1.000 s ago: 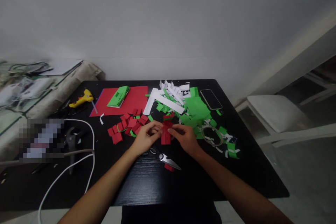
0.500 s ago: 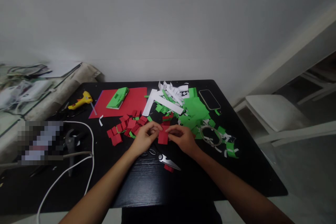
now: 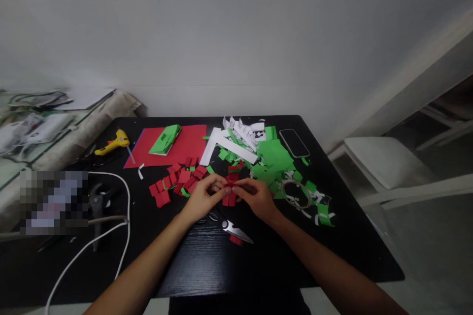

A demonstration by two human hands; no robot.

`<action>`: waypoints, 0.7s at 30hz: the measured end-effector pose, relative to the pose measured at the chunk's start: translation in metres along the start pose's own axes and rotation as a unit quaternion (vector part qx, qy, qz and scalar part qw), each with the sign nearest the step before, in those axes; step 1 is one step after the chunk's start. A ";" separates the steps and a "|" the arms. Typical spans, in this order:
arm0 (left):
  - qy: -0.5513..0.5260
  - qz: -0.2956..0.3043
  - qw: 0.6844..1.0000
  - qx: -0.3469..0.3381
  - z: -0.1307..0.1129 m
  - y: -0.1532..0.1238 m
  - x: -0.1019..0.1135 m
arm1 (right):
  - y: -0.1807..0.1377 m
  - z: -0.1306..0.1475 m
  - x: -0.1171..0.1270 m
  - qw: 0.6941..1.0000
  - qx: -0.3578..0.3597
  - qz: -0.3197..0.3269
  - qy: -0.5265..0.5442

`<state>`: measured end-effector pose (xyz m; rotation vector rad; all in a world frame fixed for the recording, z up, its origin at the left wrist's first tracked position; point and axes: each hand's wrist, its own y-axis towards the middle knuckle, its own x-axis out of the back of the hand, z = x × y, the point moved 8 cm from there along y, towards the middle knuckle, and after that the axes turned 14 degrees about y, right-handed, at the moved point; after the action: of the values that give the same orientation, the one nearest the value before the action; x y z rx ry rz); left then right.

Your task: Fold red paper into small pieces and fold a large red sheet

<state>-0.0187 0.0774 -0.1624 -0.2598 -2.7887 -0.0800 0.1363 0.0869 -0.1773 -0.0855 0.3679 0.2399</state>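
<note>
Between my two hands is a piece of red paper (image 3: 229, 199), with a folded-looking part at the fingertips. My left hand (image 3: 207, 195) pinches it from the left, thumb and fingers together. From the right, my right hand (image 3: 257, 198) pinches the same paper, and the thumbs nearly meet. Just in front lie scissors (image 3: 236, 231), blades pointing right, over a small red piece (image 3: 236, 241). Left of my hands is a pile of small red paper pieces (image 3: 185, 175) with bits of green among them.
Green paper scraps (image 3: 275, 155) and white strips (image 3: 236, 147) cover the back middle. A roll of tape or ring (image 3: 296, 194) and a phone (image 3: 294, 143) lie right. Left are a yellow glue gun (image 3: 113, 142), a red sheet (image 3: 140, 155), pliers (image 3: 97, 204) and a white cable (image 3: 127, 221).
The red paper lay flat and facing me between my fingers; now its upper part looks bent over and my thumbs have come closer together. The view has shifted slightly.
</note>
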 end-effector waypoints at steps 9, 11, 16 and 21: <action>0.024 -0.036 0.999 0.000 0.000 0.003 0.004 | 0.000 0.002 0.003 0.999 0.005 -0.018 -0.029; 0.026 -0.046 0.999 0.002 0.000 0.002 0.006 | 0.000 0.000 0.003 1.000 0.001 -0.020 -0.018; 0.028 -0.063 0.998 0.005 -0.001 0.001 0.008 | -0.001 -0.003 0.002 1.000 -0.008 -0.016 0.012; 0.021 -0.062 0.998 -0.001 -0.004 0.000 0.006 | -0.001 -0.004 0.005 0.999 -0.014 -0.040 0.025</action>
<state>-0.0231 0.0784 -0.1568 -0.0842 -2.7599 -0.1174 0.1392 0.0868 -0.1826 -0.1333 0.4102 0.1640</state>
